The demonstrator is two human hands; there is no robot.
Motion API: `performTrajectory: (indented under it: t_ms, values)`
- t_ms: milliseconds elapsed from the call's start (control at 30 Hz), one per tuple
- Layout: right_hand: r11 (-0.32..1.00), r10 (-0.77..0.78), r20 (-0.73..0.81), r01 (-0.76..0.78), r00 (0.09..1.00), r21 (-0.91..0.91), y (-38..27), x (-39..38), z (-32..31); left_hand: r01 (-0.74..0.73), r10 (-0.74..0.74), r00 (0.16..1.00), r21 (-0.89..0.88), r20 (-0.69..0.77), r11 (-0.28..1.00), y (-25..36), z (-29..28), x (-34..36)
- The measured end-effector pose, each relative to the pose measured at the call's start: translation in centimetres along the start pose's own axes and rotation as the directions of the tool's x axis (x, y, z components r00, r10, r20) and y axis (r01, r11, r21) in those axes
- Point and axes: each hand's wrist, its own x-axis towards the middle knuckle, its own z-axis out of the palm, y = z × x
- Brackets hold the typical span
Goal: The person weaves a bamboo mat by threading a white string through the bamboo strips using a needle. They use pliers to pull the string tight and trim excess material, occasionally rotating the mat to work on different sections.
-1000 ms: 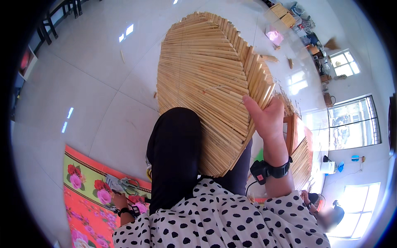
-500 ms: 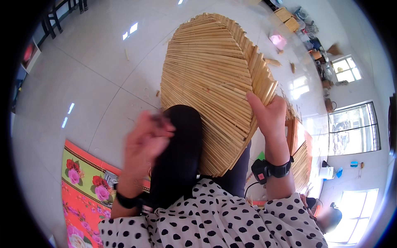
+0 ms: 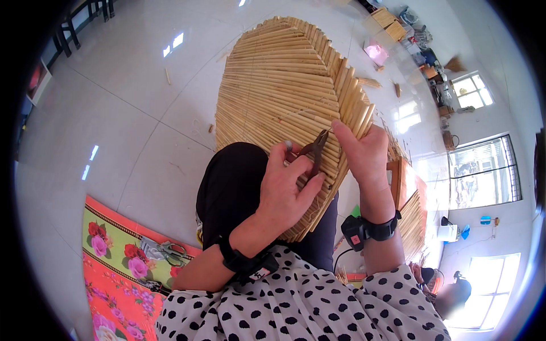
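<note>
A fan-shaped panel of straw-coloured sticks [image 3: 267, 79] rests against my dark-clad knee [image 3: 224, 182]. My right hand [image 3: 367, 150] is closed on the panel's right edge, thumb on the front. My left hand [image 3: 287, 196] is closed on dark metal pliers [image 3: 318, 149] over the panel's lower right part, with the jaws pointing up beside my right thumb. A thin strand lies across the sticks there; whether the jaws are on it I cannot tell.
A floral mat [image 3: 119, 295] with scissors [image 3: 173, 253] lies at lower left. Behind my right arm are a wooden piece [image 3: 392, 181] and more sticks [image 3: 414, 219]. Another person [image 3: 452, 295] is at lower right. Dark chairs [image 3: 65, 40] and clutter [image 3: 424, 40] line the edges.
My left hand has risen from beside the mat at lower left onto the panel with the pliers. My right hand keeps its grip; the panel has shifted slightly.
</note>
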Motion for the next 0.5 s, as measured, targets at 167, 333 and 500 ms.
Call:
performTrajectory:
  t_ms: [167,333,500]
  values:
    - [0.995,0.064,0.051,-0.060,0.997,-0.085,-0.5,0.0,-0.3,-0.018,0.018,1.000,0.012,-0.003,1.000,0.3,0.2,0.3]
    - [0.997,0.035,0.046,-0.032,0.998,-0.066,-0.1,0.1,-0.3,-0.041,0.042,0.999,0.049,-0.025,0.998,0.3,0.5,0.6]
    - [0.998,-0.022,-0.018,0.021,1.000,-0.067,-0.9,-0.3,0.2,-0.063,0.074,0.994,0.134,-0.076,0.989,0.5,1.0,1.1]
